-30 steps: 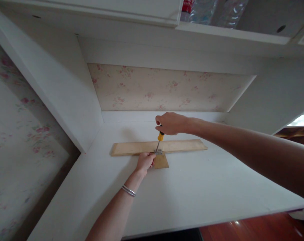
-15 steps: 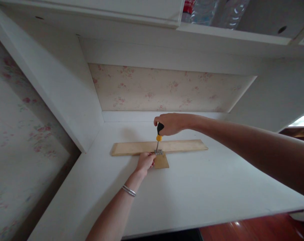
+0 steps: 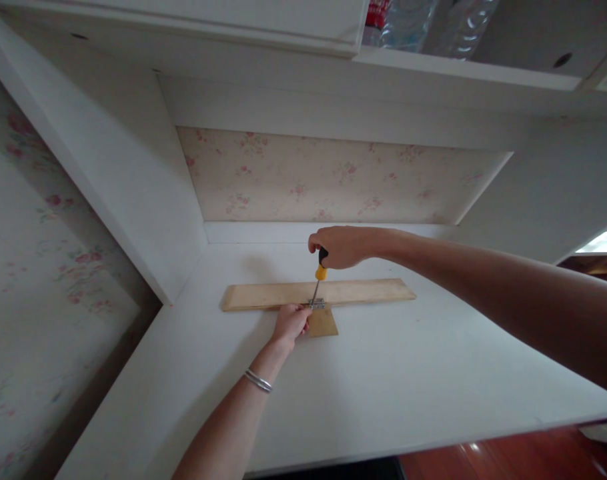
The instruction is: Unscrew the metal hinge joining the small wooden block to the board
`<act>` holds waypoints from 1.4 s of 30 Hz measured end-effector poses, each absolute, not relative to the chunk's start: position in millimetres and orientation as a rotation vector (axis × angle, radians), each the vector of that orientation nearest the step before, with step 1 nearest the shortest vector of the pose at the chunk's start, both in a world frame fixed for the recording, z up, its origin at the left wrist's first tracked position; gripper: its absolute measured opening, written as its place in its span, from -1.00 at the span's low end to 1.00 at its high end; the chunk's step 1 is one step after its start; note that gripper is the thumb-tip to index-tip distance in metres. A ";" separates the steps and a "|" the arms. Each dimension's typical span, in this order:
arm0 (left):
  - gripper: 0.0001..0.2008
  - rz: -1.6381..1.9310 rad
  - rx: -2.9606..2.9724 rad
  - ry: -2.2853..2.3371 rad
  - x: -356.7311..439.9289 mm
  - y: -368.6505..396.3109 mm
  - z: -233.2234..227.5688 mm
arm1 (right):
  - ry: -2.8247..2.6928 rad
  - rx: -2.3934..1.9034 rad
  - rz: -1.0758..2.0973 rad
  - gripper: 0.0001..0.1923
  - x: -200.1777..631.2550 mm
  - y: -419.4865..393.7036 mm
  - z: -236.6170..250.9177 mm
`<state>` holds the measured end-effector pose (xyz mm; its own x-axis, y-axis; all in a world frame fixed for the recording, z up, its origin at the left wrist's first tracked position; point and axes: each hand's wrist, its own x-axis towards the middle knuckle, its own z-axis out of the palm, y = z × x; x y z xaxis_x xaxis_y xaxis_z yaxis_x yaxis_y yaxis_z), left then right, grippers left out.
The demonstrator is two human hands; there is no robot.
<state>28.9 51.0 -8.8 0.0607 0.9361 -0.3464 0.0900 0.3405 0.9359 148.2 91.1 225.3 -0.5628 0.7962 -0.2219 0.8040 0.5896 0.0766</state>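
Right hand [image 3: 344, 247] grips yellow-collared screwdriver [image 3: 319, 275] over flat wooden plank [image 3: 363, 291].

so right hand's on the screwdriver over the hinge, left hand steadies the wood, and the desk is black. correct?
Not the desk: the head view shows it white. The rest holds: the right hand grips the screwdriver over the hinge, and the left hand steadies the wood.

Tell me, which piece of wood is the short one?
The small wooden piece nearest you, beside the left hand. The long wooden board stretches sideways behind it.
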 end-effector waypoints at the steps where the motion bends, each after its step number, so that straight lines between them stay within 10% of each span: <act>1: -0.82 0.855 1.034 1.356 28.9 51.2 -9.2 | 2.610 1.316 -0.029 -0.56 147.8 91.3 225.3; 42: -0.80 0.846 1.022 1.369 29.4 51.3 -9.2 | 2.513 1.342 0.060 -0.68 144.3 88.1 224.2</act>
<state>29.4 51.3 -9.2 0.0529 0.9307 -0.3619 0.0930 0.3562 0.9298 144.3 88.1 224.2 -0.5236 0.8191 -0.2343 0.8070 0.5650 0.1720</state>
